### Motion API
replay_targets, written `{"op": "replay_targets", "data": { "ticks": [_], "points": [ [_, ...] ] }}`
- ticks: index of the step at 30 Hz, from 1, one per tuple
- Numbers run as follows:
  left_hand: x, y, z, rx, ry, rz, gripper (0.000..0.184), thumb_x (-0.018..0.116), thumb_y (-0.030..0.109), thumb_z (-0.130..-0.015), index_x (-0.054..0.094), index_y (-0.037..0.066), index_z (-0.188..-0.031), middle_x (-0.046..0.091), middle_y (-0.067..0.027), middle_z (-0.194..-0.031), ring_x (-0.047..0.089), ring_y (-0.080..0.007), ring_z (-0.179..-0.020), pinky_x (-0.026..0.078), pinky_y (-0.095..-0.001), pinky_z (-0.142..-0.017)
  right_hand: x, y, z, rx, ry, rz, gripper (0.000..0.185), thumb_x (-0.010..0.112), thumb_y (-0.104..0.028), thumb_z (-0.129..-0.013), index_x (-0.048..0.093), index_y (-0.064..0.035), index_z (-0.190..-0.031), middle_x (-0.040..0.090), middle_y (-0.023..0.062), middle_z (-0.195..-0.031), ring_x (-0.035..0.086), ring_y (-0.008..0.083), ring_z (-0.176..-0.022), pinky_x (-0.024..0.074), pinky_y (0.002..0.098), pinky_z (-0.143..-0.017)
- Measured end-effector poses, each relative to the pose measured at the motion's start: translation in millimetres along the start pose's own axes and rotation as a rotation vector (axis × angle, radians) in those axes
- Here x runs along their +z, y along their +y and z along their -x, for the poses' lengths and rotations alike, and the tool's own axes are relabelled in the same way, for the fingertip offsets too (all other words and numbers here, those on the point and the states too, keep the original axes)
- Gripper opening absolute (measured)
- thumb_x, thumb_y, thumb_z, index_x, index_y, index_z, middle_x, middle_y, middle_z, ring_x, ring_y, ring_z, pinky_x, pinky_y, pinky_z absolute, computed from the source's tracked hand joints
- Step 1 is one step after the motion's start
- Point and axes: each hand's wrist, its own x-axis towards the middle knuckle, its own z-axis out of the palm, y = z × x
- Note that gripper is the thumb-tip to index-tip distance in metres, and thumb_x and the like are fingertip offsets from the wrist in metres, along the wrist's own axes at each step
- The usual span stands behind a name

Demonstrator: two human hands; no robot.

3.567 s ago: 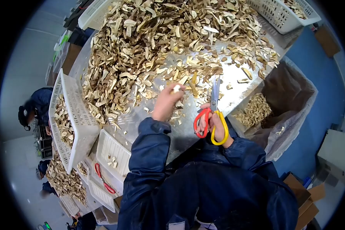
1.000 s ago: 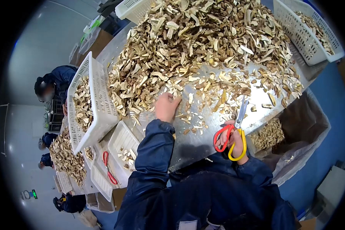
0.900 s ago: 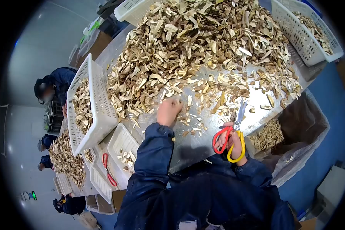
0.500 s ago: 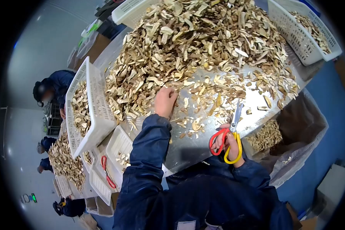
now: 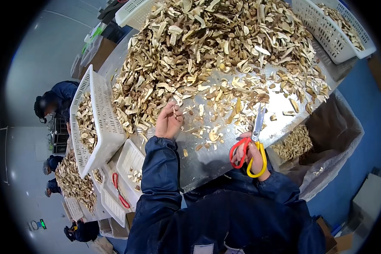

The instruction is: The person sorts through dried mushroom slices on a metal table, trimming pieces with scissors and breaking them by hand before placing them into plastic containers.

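Observation:
My left hand (image 5: 169, 122) is turned palm up at the edge of a big pile of dried mushroom slices (image 5: 178, 59). Its fingers are curled and pinch a small mushroom slice (image 5: 175, 109), partly hidden by the fingertips. My right hand (image 5: 255, 157) grips a pair of scissors (image 5: 259, 122) with one red and one yellow handle loop. The blades point away from me over the metal table (image 5: 207, 169) and look nearly closed. Loose slices and crumbs (image 5: 216, 134) lie between my two hands.
White perforated baskets (image 5: 110, 114) with slices stand left and far right (image 5: 326, 34). A shallow white tray (image 5: 131, 158) and red-handled scissors (image 5: 119, 190) lie left. Below the table's right edge is a lined bin (image 5: 334, 156) holding slices. Several people in dark clothing work at left.
My left hand has drawn back from the pile, moved a little left and turned palm up with a slice at its fingertips. My right hand and the scissors have hardly moved.

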Motion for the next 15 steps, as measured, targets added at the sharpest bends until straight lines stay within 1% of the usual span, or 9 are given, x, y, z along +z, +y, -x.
{"op": "replay_targets", "data": {
  "ticks": [1, 4, 5, 8, 11, 14, 15],
  "points": [
    [7, 0, 0, -0.023, 0.058, -0.014, 0.01, 0.051, 0.014, -0.09, 0.054, 0.006, -0.093, 0.051, -0.0029, -0.084, 0.05, -0.0141, -0.075, 0.043, -0.0242, -0.06, 0, 0, 0, 0.0, -0.005, -0.003, 0.037, 0.037, -0.027, -0.098, 0.035, 0.0006, -0.123, 0.049, 0.0066, -0.069, 0.052, 0.0174, -0.061, 0.0519, 0.0362, -0.061],
    [10, 0, -10, -0.068, 0.122, -0.385, 0.013, 0.058, 0.019, -0.087, 0.057, 0.008, -0.092, 0.054, -0.0009, -0.072, 0.052, -0.0125, -0.062, 0.044, -0.0241, -0.055, 1, 1, 1, 0.008, -0.004, 0.002, 0.038, 0.038, -0.028, -0.098, 0.035, 0.0007, -0.123, 0.049, 0.0066, -0.069, 0.052, 0.0176, -0.061, 0.0515, 0.0354, -0.061],
    [14, -5, -11, -0.056, 0.207, -0.679, 0.014, 0.061, 0.02, -0.085, 0.06, 0.006, -0.088, 0.054, -0.0027, -0.066, 0.055, -0.0135, -0.061, 0.045, -0.0268, -0.055, 0, 1, 0, 0.008, 0.0, 0.008, 0.039, 0.039, -0.029, -0.098, 0.035, 0.0008, -0.123, 0.049, 0.0065, -0.069, 0.052, 0.0176, -0.061, 0.0514, 0.035, -0.062],
    [64, -35, -13, 0.199, 0.346, -1.572, 0.014, 0.061, 0.017, -0.084, 0.059, 0.003, -0.082, 0.054, -0.0056, -0.066, 0.054, -0.0151, -0.059, 0.044, -0.0301, -0.054, 1, 1, 0, 0.008, 0.01, 0.031, 0.04, 0.04, -0.03, -0.098, 0.035, 0.0008, -0.123, 0.049, 0.0066, -0.069, 0.053, 0.0176, -0.061, 0.0514, 0.0344, -0.062],
    [40, -55, -28, 0.683, 0.16, -1.957, 0.015, 0.06, 0.015, -0.082, 0.058, 0.0, -0.08, 0.053, -0.0069, -0.064, 0.052, -0.0173, -0.053, 0.044, -0.032, -0.053, -1, 2, 1, 0.022, 0.023, 0.048, 0.04, 0.04, -0.03, -0.097, 0.035, 0.0007, -0.123, 0.05, 0.0066, -0.069, 0.053, 0.0175, -0.061, 0.0514, 0.0339, -0.062],
    [44, -53, -23, 0.515, 0.026, -1.526, 0.014, 0.061, 0.013, -0.081, 0.057, 0.0, -0.079, 0.053, -0.0055, -0.064, 0.051, -0.0173, -0.05, 0.042, -0.0311, -0.051, -1, 2, 1, 0.014, 0.01, 0.039, 0.041, 0.041, -0.031, -0.097, 0.035, 0.0004, -0.123, 0.05, 0.0066, -0.07, 0.054, 0.0174, -0.061, 0.0515, 0.0335, -0.062],
    [49, -40, -16, -0.016, 0.187, -1.056, 0.013, 0.062, 0.012, -0.08, 0.059, -0.001, -0.081, 0.055, -0.0056, -0.065, 0.052, -0.0165, -0.053, 0.042, -0.0305, -0.052, -1, 2, 1, 0.015, 0.007, 0.034, 0.04, 0.041, -0.03, -0.097, 0.035, 0.0004, -0.123, 0.05, 0.0066, -0.069, 0.054, 0.0174, -0.061, 0.0515, 0.0336, -0.062]
  ]
}}
